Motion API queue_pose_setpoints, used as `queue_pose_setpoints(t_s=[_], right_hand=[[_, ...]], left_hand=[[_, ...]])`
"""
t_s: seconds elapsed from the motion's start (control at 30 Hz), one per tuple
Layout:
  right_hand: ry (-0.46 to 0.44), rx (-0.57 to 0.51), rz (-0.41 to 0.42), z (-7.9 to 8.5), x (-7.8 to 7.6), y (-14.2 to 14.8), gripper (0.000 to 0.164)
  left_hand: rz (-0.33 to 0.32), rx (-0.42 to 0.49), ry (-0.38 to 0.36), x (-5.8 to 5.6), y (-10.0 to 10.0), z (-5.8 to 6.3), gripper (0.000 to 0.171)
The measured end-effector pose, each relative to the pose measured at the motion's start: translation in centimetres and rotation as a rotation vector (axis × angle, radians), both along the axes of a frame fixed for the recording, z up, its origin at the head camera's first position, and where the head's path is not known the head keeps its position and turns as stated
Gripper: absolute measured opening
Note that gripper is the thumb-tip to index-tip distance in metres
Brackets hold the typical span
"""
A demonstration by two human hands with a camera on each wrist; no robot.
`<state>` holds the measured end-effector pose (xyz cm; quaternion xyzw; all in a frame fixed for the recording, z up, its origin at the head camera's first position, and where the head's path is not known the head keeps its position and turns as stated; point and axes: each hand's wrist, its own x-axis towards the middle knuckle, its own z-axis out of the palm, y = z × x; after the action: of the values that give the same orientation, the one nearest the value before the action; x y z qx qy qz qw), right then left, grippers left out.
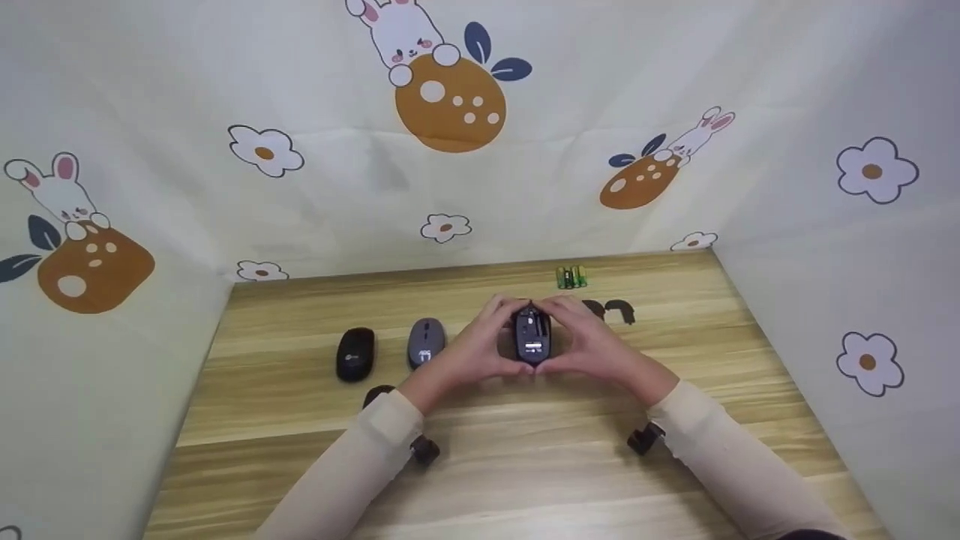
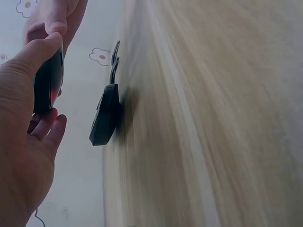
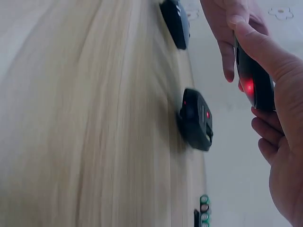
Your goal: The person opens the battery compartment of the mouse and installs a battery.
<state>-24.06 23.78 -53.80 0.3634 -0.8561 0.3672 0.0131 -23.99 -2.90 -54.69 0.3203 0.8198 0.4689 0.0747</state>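
Between both hands is a dark computer mouse [image 1: 532, 336], its underside with an open battery slot and a label facing up. The left hand [image 1: 480, 345] grips its left side and the right hand [image 1: 592, 341] its right, thumbs meeting at the near end. From the left wrist view, the mouse [image 2: 49, 85] is held up off the table, fingers curled under its far end. A red glow shows on this mouse [image 3: 253, 80] in the right wrist view. Beyond it, another dark mouse-like object [image 3: 196, 118] with small red lights sits on the table, hidden by the hands in the head view.
To the left lie a black mouse [image 1: 355, 354] and a grey mouse [image 1: 426, 341]. A dark object [image 1: 377, 394] is partly covered by the left sleeve. Several green batteries [image 1: 571, 277] lie at the back, with a thin curved dark piece [image 1: 620, 310] right of the hands.
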Motion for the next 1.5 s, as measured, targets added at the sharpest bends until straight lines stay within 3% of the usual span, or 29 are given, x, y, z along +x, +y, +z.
queue_pose_setpoints(t_s=[0.33,0.73,1.07,1.2,1.4,1.5], right_hand=[[0.156,-0.006,0.058,0.4,1.0,-1.4,0.113],[0.091,-0.036,0.114,0.6,1.6,-3.1,0.113],[0.083,-0.094,0.160,0.5,1.1,-3.4,0.104],[0.041,-0.134,0.086,0.5,0.3,-2.7,0.085],[0.009,-0.147,-0.165,0.1,-2.6,-0.5,0.054],[-0.044,-0.127,-0.278,-0.5,-4.6,1.0,0.048]], left_hand=[[0.021,-0.005,0.026,2.0,-1.5,0.7,0.116],[0.090,0.005,0.115,3.4,-3.2,0.1,0.112],[0.095,0.054,0.153,3.7,-3.7,-0.1,0.109],[0.112,0.047,0.125,3.9,-3.8,0.0,0.109],[0.136,0.028,0.097,4.2,-4.1,0.2,0.110],[0.146,0.028,0.087,4.3,-4.1,0.1,0.110]])
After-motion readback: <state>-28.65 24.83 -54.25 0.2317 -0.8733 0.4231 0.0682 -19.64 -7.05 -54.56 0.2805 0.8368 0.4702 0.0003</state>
